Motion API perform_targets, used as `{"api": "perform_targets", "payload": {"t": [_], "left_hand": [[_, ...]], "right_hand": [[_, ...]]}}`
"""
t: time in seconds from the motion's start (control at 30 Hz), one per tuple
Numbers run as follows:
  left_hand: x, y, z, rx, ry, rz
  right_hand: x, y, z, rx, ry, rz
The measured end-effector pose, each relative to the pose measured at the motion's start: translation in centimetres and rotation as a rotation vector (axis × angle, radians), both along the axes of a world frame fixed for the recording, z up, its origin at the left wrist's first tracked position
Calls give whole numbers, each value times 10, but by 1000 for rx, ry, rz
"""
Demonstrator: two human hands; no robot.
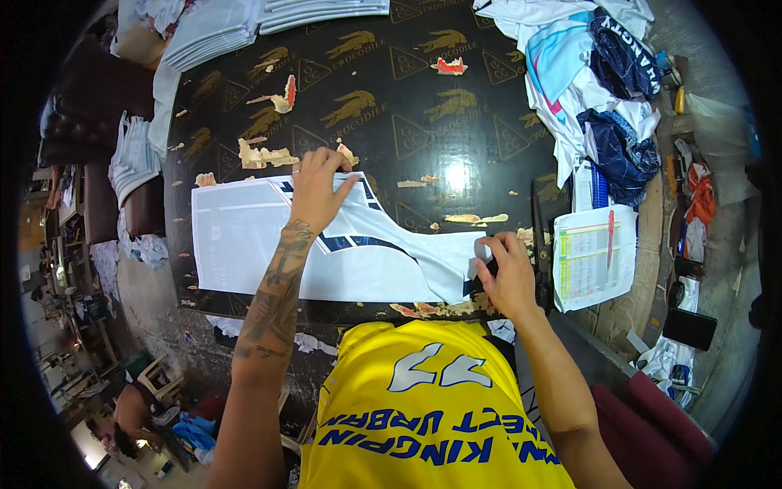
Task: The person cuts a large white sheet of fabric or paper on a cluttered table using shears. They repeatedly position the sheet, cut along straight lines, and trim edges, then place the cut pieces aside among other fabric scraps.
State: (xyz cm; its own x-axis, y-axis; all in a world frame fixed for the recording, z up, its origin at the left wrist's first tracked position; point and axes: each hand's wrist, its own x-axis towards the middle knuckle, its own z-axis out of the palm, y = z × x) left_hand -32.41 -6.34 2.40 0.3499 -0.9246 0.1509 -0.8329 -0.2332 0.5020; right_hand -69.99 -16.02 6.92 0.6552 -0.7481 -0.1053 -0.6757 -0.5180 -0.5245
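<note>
A white cut fabric panel [236, 244] with navy and white stripes lies across the near part of a dark table. Its right part is partly folded over, with a wrinkled layer on top. My left hand [319, 186] rests at the panel's upper edge, thumb and fingers closed on the cloth near the stripes. At the right end, my right hand [509, 273] pinches the narrow fabric edge, where a small dark patch shows. Just right of that hand lie long dark shears [543, 244].
The black patterned tabletop [358, 106] has peeled patches. Stacked white panels [212, 37] lie at the far left. Mixed white, blue and navy garments [619, 90] heap up at the right. A printed sheet [582, 261] with a red pen [610, 236] lies near a phone [690, 328].
</note>
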Motion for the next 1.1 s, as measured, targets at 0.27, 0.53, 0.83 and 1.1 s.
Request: {"api": "perform_targets", "payload": {"t": [0.27, 0.53, 0.83, 1.1], "left_hand": [[4, -6, -5, 9, -12, 7], [-42, 86, 10, -47, 28, 216], [-77, 149, 6, 18, -111, 218], [-55, 107, -3, 162, -256, 54]], "right_hand": [[6, 75, -4, 76, -31, 183], [7, 46, -5, 63, -159, 10], [8, 46, -4, 21, -82, 92], [-3, 64, -21, 79, -35, 94]]}}
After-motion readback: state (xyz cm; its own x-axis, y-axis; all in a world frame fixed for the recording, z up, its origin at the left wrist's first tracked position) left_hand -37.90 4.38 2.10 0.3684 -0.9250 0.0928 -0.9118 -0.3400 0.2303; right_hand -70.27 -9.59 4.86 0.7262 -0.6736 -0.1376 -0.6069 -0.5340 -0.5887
